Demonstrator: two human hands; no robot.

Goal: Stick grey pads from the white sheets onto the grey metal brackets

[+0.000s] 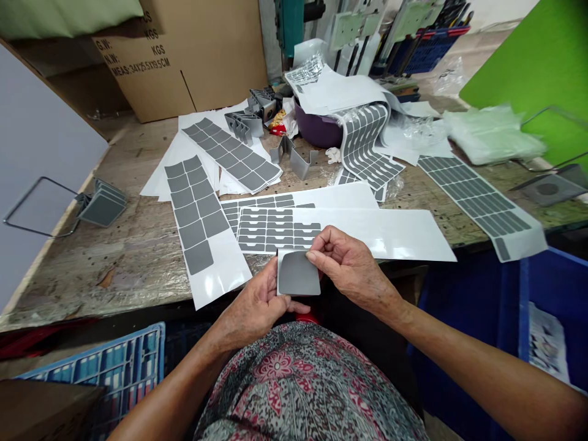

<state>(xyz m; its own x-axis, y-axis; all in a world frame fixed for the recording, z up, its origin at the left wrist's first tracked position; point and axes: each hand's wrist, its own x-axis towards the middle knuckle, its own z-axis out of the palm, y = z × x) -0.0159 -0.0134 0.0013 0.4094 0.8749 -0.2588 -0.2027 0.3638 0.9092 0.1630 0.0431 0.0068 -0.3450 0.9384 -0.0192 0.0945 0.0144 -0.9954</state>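
At desk (138, 269) near edge, over the lap: both hands on one grey pad (298, 274). It's square with rounded corners, face toward the camera, and a pale edge shows along its left and top sides.

Grip: the left hand (255, 306) sits under and left of the pad, fingers closed on it, thumb (294, 304) across the bottom edge. From the right, the right hand (349, 266) has its fingers (316, 257) pinched on the top right corner. Both are closed on the pad. Can't tell if a layer is lifted at that corner.

On the desk:
- Just past the hands is a slotted sheet (280, 229): white backing, small grey stickers on its left part, right part bare.
- Left of it is a squares sheet (197, 220) with large grey squares, its end overhanging the desk edge.
- Further back is a second sheet (232, 153) of squares, lying at an angle.
- Bent metal brackets (296, 159) sit behind that, beside a purple bowl (316, 131) with a sticker sheet draped over its rim.
- Right side has a long strip (478, 199) of stickers, its end hanging off above a blue bin (551, 294).
- Far left is a stack of grey plates (101, 205) by a wire loop.
- Box (184, 55) is back left and a green board (537, 67) back right, with clear bags (491, 131) in front of it.
- Blue crate (114, 367) is low left, below desk level.
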